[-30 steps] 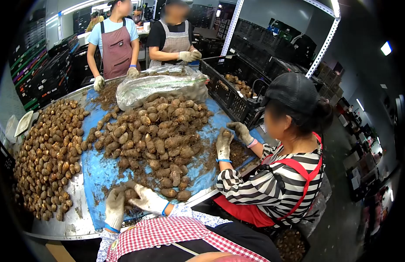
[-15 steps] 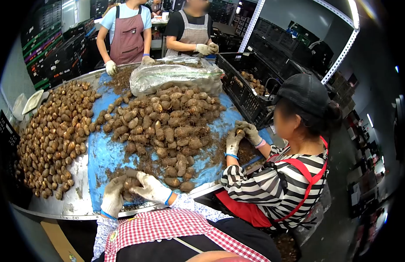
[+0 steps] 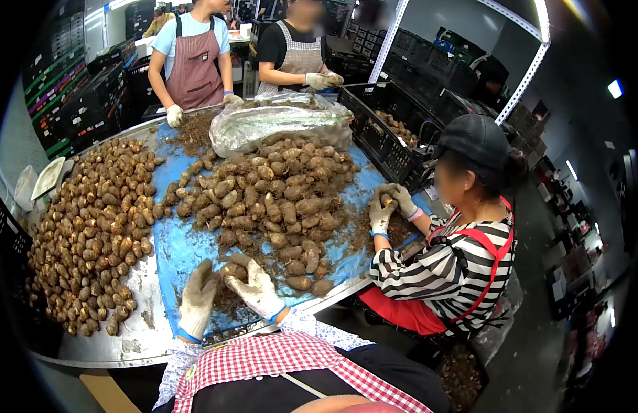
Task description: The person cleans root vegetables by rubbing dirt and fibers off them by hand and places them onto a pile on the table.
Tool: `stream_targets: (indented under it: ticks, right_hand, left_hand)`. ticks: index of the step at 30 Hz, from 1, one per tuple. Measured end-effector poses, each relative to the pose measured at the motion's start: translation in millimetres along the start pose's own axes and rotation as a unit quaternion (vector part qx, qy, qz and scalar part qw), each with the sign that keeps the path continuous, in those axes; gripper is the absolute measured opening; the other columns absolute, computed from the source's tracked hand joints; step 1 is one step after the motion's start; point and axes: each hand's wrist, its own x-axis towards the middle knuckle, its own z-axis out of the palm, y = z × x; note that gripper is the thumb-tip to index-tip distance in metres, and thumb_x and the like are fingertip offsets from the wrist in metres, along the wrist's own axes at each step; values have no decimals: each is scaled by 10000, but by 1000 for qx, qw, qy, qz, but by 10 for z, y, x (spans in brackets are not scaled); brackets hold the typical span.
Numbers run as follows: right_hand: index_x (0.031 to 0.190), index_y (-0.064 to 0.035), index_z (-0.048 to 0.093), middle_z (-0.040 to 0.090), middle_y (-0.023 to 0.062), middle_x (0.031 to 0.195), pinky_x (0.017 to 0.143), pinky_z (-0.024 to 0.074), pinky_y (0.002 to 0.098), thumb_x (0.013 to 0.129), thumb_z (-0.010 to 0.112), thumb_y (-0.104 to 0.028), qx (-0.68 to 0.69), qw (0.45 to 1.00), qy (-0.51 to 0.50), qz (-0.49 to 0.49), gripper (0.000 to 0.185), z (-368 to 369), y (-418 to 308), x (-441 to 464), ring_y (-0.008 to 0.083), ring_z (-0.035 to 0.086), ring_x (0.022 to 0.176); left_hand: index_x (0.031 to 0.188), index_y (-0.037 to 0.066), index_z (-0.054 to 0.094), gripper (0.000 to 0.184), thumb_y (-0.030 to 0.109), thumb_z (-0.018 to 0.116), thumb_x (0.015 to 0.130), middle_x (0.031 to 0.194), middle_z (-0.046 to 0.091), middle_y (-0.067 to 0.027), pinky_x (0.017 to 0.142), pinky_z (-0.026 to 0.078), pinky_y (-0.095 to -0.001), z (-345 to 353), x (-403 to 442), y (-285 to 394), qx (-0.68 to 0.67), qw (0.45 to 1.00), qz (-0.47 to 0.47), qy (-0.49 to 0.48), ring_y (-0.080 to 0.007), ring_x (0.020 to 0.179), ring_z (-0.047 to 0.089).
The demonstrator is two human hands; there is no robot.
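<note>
Near the table's front edge, my right hand (image 3: 255,288), in a soiled white glove, is closed on a brown tuber (image 3: 233,271). My left hand (image 3: 198,297), gloved too, is just left of it with its fingers extended and apart from the tuber. Loose root debris (image 3: 226,301) lies between the two hands on the blue sheet (image 3: 169,248). Beyond them is a heap of hairy, dirt-covered tubers (image 3: 284,189). At the left a wide spread of cleaner tubers (image 3: 92,227) covers the metal table (image 3: 143,330).
A co-worker in a striped top (image 3: 442,268) at the right holds a tuber in gloved hands. Two people in aprons (image 3: 195,69) stand across the table. A plastic bag (image 3: 281,127) lies behind the heap, with a black crate (image 3: 387,141) to its right.
My left hand has opened and come away from the tuber, which stays in my right hand. The camera view has shifted. The striped-top co-worker's hands have moved closer around a tuber.
</note>
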Motion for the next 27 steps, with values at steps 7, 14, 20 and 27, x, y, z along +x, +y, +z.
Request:
stream_targets:
  ticks: [7, 14, 20, 27]
  right_hand:
    - [1210, -18, 574, 626, 176, 1125, 892, 508, 370, 828, 712, -147, -201, 970, 59, -122, 426, 507, 56, -20, 318, 624, 1039]
    - [1168, -14, 578, 646, 97, 1067, 821, 523, 305, 912, 679, -164, -99, 993, 35, -46, 314, 777, -80, -30, 168, 625, 955]
    - [1080, -17, 607, 633, 85, 998, 799, 500, 300, 904, 663, -108, -207, 966, 81, -129, 205, 732, 48, -62, 163, 599, 918]
    - [1066, -23, 599, 641, 86, 960, 759, 505, 295, 919, 631, -112, -103, 994, 45, 6, 175, 817, -80, 28, 162, 603, 875]
  left_hand:
    - [1359, 36, 449, 493, 400, 393, 1031, 1312, 556, -146, 937, 518, -480, -156, -187, -384, -419, 888, -154, -113, -302, 1143, 584]
    - [1444, 42, 351, 519, 347, 439, 1032, 1327, 514, -133, 920, 540, -406, -461, -152, 23, -350, 923, -48, -150, -240, 1166, 554]
    - [1461, 37, 287, 543, 324, 453, 1030, 1325, 485, -137, 881, 566, -342, -431, -95, -11, -373, 909, -110, -148, -215, 1133, 561]
    - [1345, -18, 429, 369, 147, 395, 1017, 1136, 608, -139, 809, 522, -305, -429, 69, -621, -223, 968, -87, -77, -236, 1005, 610]
